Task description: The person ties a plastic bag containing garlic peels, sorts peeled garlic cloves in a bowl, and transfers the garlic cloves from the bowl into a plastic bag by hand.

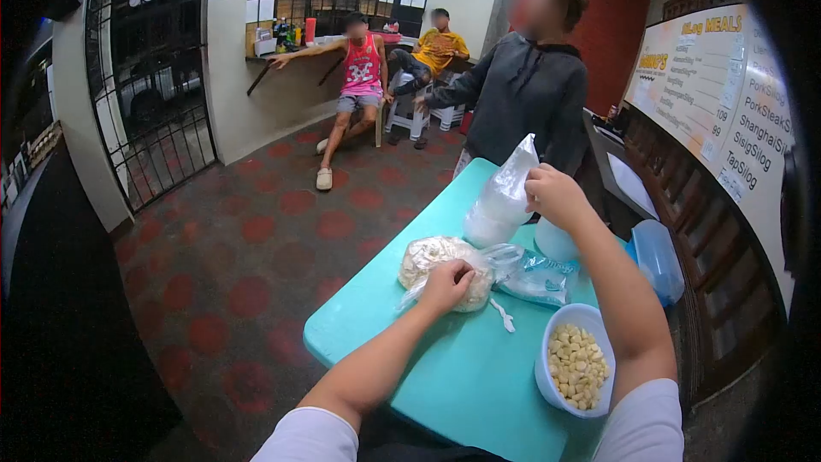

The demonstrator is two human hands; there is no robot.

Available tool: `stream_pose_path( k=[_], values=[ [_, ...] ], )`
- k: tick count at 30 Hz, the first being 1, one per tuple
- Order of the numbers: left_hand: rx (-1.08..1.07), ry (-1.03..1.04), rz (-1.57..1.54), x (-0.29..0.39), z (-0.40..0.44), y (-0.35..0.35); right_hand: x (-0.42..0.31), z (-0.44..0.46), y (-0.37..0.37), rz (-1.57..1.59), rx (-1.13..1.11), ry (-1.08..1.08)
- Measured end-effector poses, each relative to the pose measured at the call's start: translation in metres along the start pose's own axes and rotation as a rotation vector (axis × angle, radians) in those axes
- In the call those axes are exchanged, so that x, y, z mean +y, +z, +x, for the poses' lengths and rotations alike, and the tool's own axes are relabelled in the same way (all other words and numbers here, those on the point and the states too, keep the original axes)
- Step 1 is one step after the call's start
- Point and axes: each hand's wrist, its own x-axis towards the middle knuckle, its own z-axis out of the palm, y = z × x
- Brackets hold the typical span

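Note:
My left hand [447, 285] is closed on the near side of a clear plastic bag [434, 251] stuffed with pale, lumpy contents, with a flap of film poking out beside it. My right hand [558, 195] pinches the upper side of a tall clear plastic bag [499, 210] holding something white; this bag stands tilted on the turquoise table [453, 368]. Between them lies a flat plastic packet [540, 277] with teal print. Below my right forearm sits a light-blue bowl [547, 376] of peeled garlic cloves [578, 366].
A twisted white strip [503, 316] lies on the table. A whitish rounded container [556, 242] stands partly behind my right arm, near a blue plastic container [657, 261]. One person in a dark hoodie [526, 103] stands at the far table end; two others sit by the wall counter.

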Motion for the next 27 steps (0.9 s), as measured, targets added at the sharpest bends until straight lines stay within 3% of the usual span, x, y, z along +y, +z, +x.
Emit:
stream_pose_path(
  k=[3, 6, 16, 19, 27],
  values=[
    [0.004, 0.000, 0.023, 0.001, -0.001, 0.001, 0.007, -0.001, -0.010, 0.035, -0.014, -0.019],
    [-0.002, -0.006, 0.024, 0.002, -0.001, 0.000, 0.001, -0.005, -0.019, 0.124, -0.060, 0.152],
    [-0.009, -0.038, 0.007, 0.003, 0.004, 0.000, 0.001, -0.001, -0.016, 0.302, 0.155, 0.165],
    [0.179, 0.207, 0.186, 0.004, 0.026, -0.001, 0.002, 0.001, -0.014, 0.158, 0.062, 0.186],
    [0.154, -0.021, 0.175, -0.024, 0.127, 0.059, 0.021, 0.015, -0.008, 0.142, 0.056, 0.078]
  ],
)
